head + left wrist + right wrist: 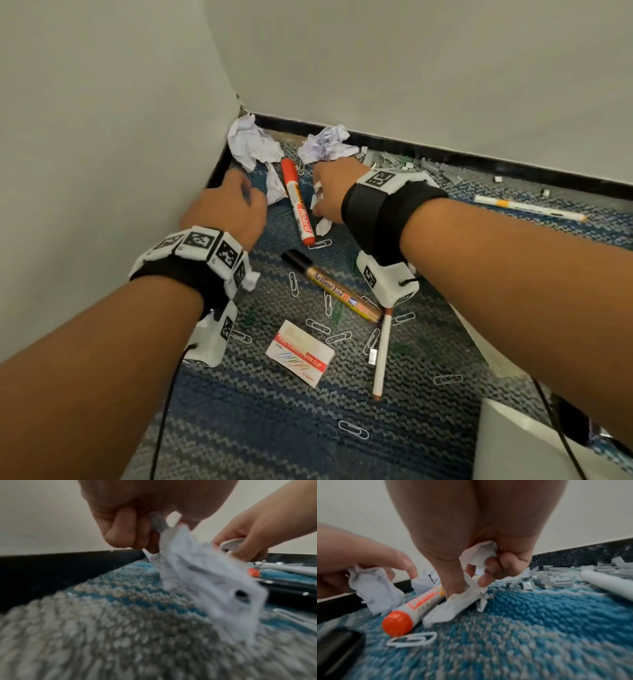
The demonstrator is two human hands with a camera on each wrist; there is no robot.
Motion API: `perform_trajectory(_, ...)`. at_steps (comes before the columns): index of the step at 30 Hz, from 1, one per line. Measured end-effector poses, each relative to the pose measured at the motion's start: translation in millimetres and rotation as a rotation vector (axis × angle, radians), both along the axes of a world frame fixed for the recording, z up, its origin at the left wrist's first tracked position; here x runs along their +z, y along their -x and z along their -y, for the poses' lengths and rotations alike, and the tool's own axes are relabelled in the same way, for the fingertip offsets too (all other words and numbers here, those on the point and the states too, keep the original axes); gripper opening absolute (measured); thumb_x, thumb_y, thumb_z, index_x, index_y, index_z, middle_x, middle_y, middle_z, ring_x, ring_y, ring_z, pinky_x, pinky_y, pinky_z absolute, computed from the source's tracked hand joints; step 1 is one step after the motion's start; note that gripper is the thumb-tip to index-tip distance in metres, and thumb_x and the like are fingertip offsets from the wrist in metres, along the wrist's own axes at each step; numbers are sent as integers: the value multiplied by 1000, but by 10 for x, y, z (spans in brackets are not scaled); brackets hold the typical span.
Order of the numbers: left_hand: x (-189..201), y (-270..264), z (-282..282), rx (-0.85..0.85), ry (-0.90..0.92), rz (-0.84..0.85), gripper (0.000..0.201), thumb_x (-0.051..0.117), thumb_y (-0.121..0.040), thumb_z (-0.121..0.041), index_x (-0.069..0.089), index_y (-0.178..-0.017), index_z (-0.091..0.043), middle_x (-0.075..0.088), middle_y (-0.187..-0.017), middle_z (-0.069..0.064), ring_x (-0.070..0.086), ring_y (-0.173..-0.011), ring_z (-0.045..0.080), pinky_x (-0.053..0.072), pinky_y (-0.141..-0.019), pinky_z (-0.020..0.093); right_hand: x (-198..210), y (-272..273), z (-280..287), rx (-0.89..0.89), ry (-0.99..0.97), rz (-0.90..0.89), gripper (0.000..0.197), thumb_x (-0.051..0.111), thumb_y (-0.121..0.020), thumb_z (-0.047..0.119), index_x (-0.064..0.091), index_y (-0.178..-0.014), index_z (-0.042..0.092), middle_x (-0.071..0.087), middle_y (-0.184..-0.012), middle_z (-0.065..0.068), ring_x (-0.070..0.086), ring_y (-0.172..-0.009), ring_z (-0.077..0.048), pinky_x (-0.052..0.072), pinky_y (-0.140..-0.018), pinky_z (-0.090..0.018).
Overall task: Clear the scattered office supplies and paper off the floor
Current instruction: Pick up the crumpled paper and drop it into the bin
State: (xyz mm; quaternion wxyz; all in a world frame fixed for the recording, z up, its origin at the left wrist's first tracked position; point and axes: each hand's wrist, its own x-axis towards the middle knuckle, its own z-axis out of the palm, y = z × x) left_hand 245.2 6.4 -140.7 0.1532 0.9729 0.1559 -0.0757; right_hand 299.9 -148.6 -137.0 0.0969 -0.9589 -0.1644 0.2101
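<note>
In the carpet corner my left hand [251, 193] grips a crumpled white paper scrap [197, 574], which hangs from its curled fingers [120, 524] down to the floor. My right hand [317, 198] pinches another white paper scrap [467, 601] just right of the orange board marker [297, 202]. Two larger crumpled paper balls [250, 144] [325, 144] lie against the skirting beyond both hands. In the right wrist view the left hand [388, 563] with its scrap [373, 588] is on the left and the orange marker [412, 608] lies between the hands.
A gold marker with a black cap [335, 287], a paper clip box [300, 353], a white pencil [382, 353], a white pen [527, 207], a heap of staples [411, 164] and several loose paper clips [320, 244] litter the carpet. Walls close the corner. A white object [513, 445] stands near right.
</note>
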Motion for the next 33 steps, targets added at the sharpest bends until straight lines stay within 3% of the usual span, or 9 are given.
perform_trajectory(3, -130, -83, -50, -35, -36, -79, 62, 46, -81, -67, 37, -133, -35, 61, -119, 11, 59, -103, 35, 49, -80, 38, 19, 46, 77, -25, -127, 16, 31, 54, -88, 12, 51, -119, 13, 60, -114, -11, 57, -99, -28, 37, -68, -27)
perform_trajectory(5, -155, -112, -25, -81, -29, -78, 58, 50, -79, -67, 44, -130, -41, 62, -120, 10, 59, -105, 34, 52, -83, 40, 30, 73, 126, -61, -205, 19, 28, 49, -89, 14, 51, -117, 15, 59, -113, -11, 54, -91, -26, 36, -68, -27)
perform_trajectory(9, -87, -121, 104, -135, 14, 8, 26, 56, -85, -47, 69, -99, -29, 68, -97, 7, 61, -94, 29, 47, -71, 30, 64, 134, 92, -41, -245, 85, 29, 44, -92, 17, 49, -121, 14, 51, -124, -14, 54, -105, -31, 35, -74, -27)
perform_trajectory(13, 87, -62, 81, -103, 173, 205, 34, 54, -65, -36, 60, -64, -2, 57, -65, 19, 51, -60, 25, 33, -49, 27, 79, 187, 18, -59, -231, 98, 32, 46, -93, 19, 48, -124, 15, 37, -134, -15, 53, -107, -35, 37, -77, -30)
perform_trajectory(16, 244, 39, -39, -12, 176, 271, 33, 49, -60, -36, 53, -63, -3, 52, -61, 14, 47, -63, 27, 26, -53, 32, 94, 363, -151, 54, -263, 61, 30, 50, -91, 23, 50, -120, 17, 44, -126, -13, 54, -107, -35, 36, -75, -30)
perform_trajectory(20, 336, 293, -163, 115, 202, 271, 27, 49, -66, -37, 54, -71, -11, 54, -67, 6, 53, -75, 29, 33, -67, 27, 17, 743, -586, 266, -277, -61, 42, 66, -80, 37, 55, -117, 20, 61, -115, -9, 62, -99, -29, 41, -71, -26)
perform_trajectory(23, 391, 459, -190, 150, 213, 284, 22, 62, -75, -27, 51, -67, -10, 51, -60, 0, 52, -72, 27, 34, -67, 27, 5, 885, -752, 293, -301, -90, 35, 62, -84, 28, 54, -118, 20, 63, -113, -10, 63, -98, -32, 41, -70, -30)
perform_trajectory(28, 493, 624, -234, 163, 181, 257, 20, 60, -78, -20, 44, -69, -13, 54, -66, 8, 49, -70, 31, 34, -66, 29, 230, 918, -654, 240, -268, -30, 28, 49, -92, 25, 52, -118, 14, 61, -111, -14, 61, -99, -33, 38, -66, -29)
perform_trajectory(33, 622, 689, 20, 146, 283, 280, 4, 46, -87, -14, 47, -90, -16, 55, -78, 11, 49, -73, 31, 36, -69, 33, 559, 1004, -68, -15, -415, -59, 11, 43, -92, 27, 45, -91, 17, 51, -85, -8, 52, -83, -32, 33, -60, -29)
